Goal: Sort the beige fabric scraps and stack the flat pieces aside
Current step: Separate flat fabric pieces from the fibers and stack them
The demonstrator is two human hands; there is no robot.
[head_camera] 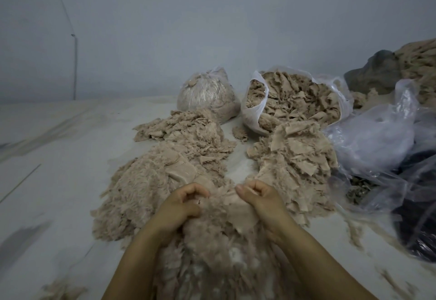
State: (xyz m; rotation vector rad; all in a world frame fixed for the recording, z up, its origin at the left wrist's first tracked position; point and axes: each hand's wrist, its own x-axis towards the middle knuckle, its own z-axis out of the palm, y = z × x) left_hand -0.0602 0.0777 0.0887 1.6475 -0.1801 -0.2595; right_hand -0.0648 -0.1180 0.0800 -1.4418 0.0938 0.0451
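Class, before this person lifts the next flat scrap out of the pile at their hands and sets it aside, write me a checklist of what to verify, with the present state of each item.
1. Left hand has a hold in the near pile: ok, fingers curled into the scraps.
2. Right hand has a hold on a flat piece: ok, fingers curled at its edge.
3. The piece is free of the fluffy scraps around it: cannot tell, the pile covers its lower part.
4. A pile of flat pieces exists to add to: ok, it lies to the right, ahead of the hands.
5. Bare floor separates the right pile from the left pile: ok, a narrow gap shows.
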